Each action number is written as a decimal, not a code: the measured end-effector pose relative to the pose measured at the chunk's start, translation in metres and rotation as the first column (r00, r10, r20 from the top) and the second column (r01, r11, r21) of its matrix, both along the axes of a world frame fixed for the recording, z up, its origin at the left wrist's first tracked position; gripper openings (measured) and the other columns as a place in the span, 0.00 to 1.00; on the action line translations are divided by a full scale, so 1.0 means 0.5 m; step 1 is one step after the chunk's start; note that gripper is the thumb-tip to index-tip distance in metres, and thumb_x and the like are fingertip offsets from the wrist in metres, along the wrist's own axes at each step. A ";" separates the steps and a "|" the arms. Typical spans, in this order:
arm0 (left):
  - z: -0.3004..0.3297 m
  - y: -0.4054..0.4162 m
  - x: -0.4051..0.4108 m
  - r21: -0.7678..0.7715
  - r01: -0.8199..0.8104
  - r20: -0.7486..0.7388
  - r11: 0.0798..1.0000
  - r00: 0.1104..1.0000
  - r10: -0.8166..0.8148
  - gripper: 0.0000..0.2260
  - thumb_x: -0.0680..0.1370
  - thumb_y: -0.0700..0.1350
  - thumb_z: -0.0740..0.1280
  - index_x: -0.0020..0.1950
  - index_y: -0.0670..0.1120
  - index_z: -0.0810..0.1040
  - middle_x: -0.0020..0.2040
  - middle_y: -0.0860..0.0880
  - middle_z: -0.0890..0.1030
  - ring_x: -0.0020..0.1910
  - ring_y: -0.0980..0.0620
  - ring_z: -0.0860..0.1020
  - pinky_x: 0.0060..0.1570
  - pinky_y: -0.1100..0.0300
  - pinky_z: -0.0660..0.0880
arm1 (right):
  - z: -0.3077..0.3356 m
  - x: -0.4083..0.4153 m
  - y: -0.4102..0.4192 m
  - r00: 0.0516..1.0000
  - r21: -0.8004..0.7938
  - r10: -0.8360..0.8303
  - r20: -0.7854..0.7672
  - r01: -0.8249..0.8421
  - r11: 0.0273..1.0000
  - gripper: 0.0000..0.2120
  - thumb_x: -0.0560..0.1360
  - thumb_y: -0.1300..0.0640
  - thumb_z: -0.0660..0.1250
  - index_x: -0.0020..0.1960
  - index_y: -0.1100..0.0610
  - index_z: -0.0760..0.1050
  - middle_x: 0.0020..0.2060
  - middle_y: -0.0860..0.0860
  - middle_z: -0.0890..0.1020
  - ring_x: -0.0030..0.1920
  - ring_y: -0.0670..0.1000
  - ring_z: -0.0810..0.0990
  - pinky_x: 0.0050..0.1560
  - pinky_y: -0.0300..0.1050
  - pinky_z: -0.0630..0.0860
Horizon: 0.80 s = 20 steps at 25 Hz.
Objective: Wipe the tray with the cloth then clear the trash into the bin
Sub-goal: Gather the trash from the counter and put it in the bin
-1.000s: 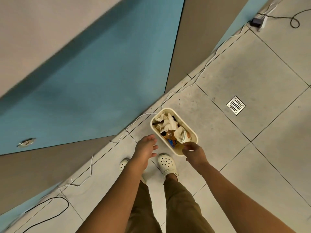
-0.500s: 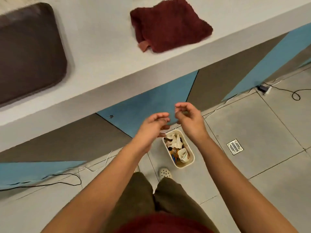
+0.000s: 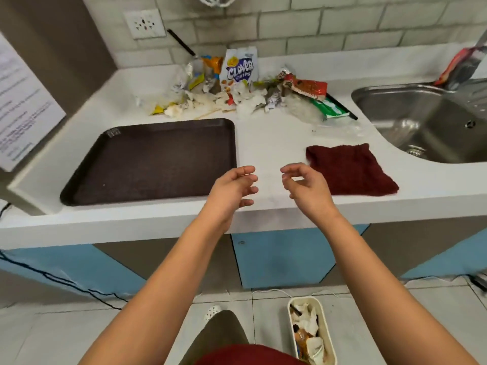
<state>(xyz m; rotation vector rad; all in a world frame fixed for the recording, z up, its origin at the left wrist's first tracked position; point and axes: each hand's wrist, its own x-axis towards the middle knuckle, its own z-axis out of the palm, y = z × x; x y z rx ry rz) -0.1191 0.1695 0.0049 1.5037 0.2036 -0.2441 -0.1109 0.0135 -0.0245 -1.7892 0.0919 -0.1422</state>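
A dark brown tray (image 3: 150,162) lies bare on the white counter at the left. The dark red cloth (image 3: 350,169) lies flat to its right, near the sink. A pile of trash (image 3: 237,90) with wrappers, crumpled tissue and a Clover chips bag sits along the back wall. The cream bin (image 3: 330,335) stands on the floor below, holding tissue, a cup and wrappers. My left hand (image 3: 232,191) and my right hand (image 3: 305,185) hover side by side over the counter's front edge, fingers loosely curled, holding nothing. The right hand is just left of the cloth.
A steel sink (image 3: 432,122) is set in the counter at the right, with a packet (image 3: 463,64) behind it. A wall socket (image 3: 145,23) and a paper notice (image 3: 21,106) are at the left. Cables (image 3: 52,280) trail on the floor.
My view has swung up from the bin on the floor to the counter. Both hands rose from the bin's rim to above the counter's front edge, still holding nothing.
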 end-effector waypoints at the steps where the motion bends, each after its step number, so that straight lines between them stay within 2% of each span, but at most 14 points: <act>1: 0.005 0.023 0.014 -0.004 -0.038 0.007 0.999 0.999 0.038 0.07 0.78 0.39 0.63 0.49 0.52 0.76 0.45 0.52 0.79 0.41 0.54 0.77 0.38 0.62 0.74 | 0.004 0.014 0.017 1.000 -0.005 0.013 -0.001 -0.013 1.000 0.10 0.74 0.65 0.63 0.44 0.49 0.75 0.38 0.43 0.77 0.34 0.48 0.73 0.41 0.44 0.72; 3: 0.016 0.078 0.050 -0.023 -0.117 0.016 0.993 0.993 0.117 0.08 0.78 0.39 0.62 0.49 0.52 0.76 0.46 0.51 0.79 0.44 0.54 0.78 0.40 0.62 0.75 | 0.012 0.054 0.057 0.999 -0.014 0.040 -0.008 -0.040 0.999 0.12 0.74 0.65 0.63 0.43 0.48 0.75 0.38 0.43 0.77 0.33 0.47 0.73 0.40 0.43 0.72; 8: 0.027 0.232 0.158 -0.048 -0.245 0.015 0.968 0.969 0.246 0.08 0.78 0.39 0.62 0.50 0.51 0.77 0.49 0.51 0.79 0.47 0.53 0.78 0.43 0.61 0.76 | 0.027 0.173 0.170 0.999 -0.038 0.047 -0.027 -0.048 0.998 0.07 0.75 0.62 0.63 0.48 0.53 0.77 0.40 0.43 0.77 0.38 0.48 0.76 0.45 0.42 0.75; 11: 0.026 0.321 0.230 -0.055 -0.308 -0.008 0.950 0.951 0.308 0.08 0.78 0.38 0.63 0.52 0.49 0.77 0.47 0.50 0.79 0.45 0.54 0.78 0.43 0.60 0.76 | 0.028 0.242 0.239 0.998 -0.043 0.042 -0.042 -0.043 0.998 0.08 0.74 0.63 0.63 0.47 0.53 0.77 0.39 0.45 0.77 0.35 0.46 0.74 0.39 0.36 0.72; 16: 0.025 0.441 0.365 -0.050 -0.336 -0.040 0.940 0.942 0.335 0.07 0.78 0.38 0.62 0.49 0.50 0.76 0.46 0.51 0.79 0.43 0.54 0.77 0.46 0.59 0.76 | 0.031 0.357 0.319 0.999 -0.120 0.000 -0.036 -0.004 0.993 0.09 0.73 0.64 0.64 0.45 0.51 0.77 0.38 0.46 0.77 0.35 0.42 0.73 0.33 0.25 0.69; 20: 0.000 0.511 0.461 -0.026 -0.332 -0.028 0.943 0.943 0.331 0.07 0.78 0.38 0.63 0.53 0.47 0.76 0.45 0.51 0.78 0.42 0.55 0.77 0.42 0.61 0.75 | 0.019 0.418 0.343 0.998 -0.182 -0.057 -0.014 0.054 0.982 0.09 0.73 0.66 0.64 0.46 0.53 0.78 0.38 0.45 0.77 0.38 0.42 0.74 0.35 0.23 0.69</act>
